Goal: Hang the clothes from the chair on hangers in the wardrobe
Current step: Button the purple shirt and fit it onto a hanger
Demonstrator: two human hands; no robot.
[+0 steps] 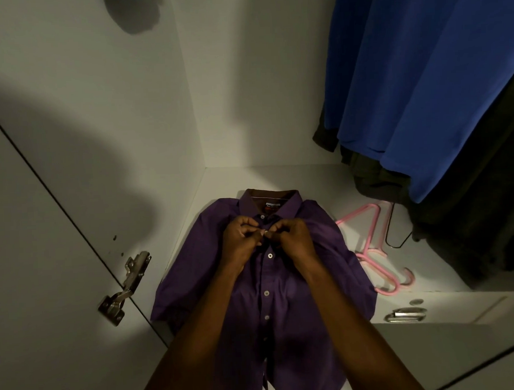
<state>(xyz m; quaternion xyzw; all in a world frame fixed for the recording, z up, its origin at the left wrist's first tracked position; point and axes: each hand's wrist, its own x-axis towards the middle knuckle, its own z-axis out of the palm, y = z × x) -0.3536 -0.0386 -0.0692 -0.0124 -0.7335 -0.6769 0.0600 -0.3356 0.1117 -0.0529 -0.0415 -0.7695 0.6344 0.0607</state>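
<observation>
purple button-up cotton shirt (262,283) flat, collar far | left hand (240,239), right hand (293,237) pinch placket near collar | pink plastic hangers (376,248) right, nearer right hand

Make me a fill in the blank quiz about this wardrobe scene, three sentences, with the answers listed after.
1. Both hands, left hand and right hand, pinch the placket of the ____ shirt near its collar.
2. The hangers lying to the right of the shirt are ____.
3. The garment hanging at upper right is bright ____.

Answers: purple; pink; blue
</observation>
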